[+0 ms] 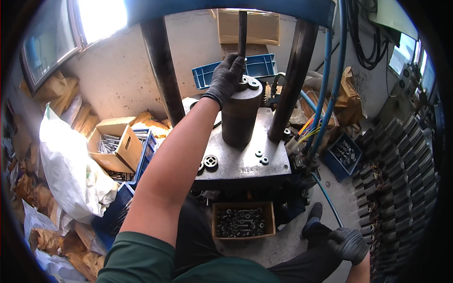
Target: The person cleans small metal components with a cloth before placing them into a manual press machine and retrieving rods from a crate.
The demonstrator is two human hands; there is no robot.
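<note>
My left hand (227,79), in a grey knit glove, is closed around the lower part of an upright dark rod (242,33). Below it stands a thick steel cylinder (240,120), with small ring-shaped metal parts (253,85) on its top. The cylinder rests on the steel table of a press (236,165). Low at the right, my right hand (349,244), gloved too, is closed on the end of a thin blue lever (329,200). The palm side of each hand is hidden.
Two dark press columns (163,70) (295,80) flank the cylinder. Loose rings (264,161) and round wheel-like parts (211,162) lie on the press table. Below is a carton (243,237) of small parts. Stacked metal tubes (396,174) line the right; sacks (71,165) crowd the left.
</note>
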